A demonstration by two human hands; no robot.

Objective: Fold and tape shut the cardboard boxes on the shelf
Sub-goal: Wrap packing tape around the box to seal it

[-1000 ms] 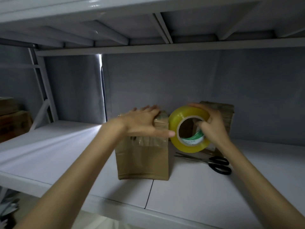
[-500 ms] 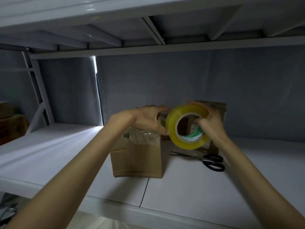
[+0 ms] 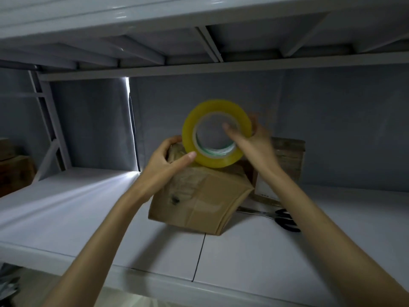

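From the head view, the cardboard box (image 3: 199, 196) sits tilted on the white shelf (image 3: 88, 213). The left hand (image 3: 164, 161) curls round its upper corner, while the right hand (image 3: 254, 140) grips the yellow tape roll (image 3: 215, 132) just above it. Scissors (image 3: 281, 218) lie beside.

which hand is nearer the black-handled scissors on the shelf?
Right. The right hand grips the yellow tape roll up above the black-handled scissors; the left hand holds the brown cardboard box on its far side from them.
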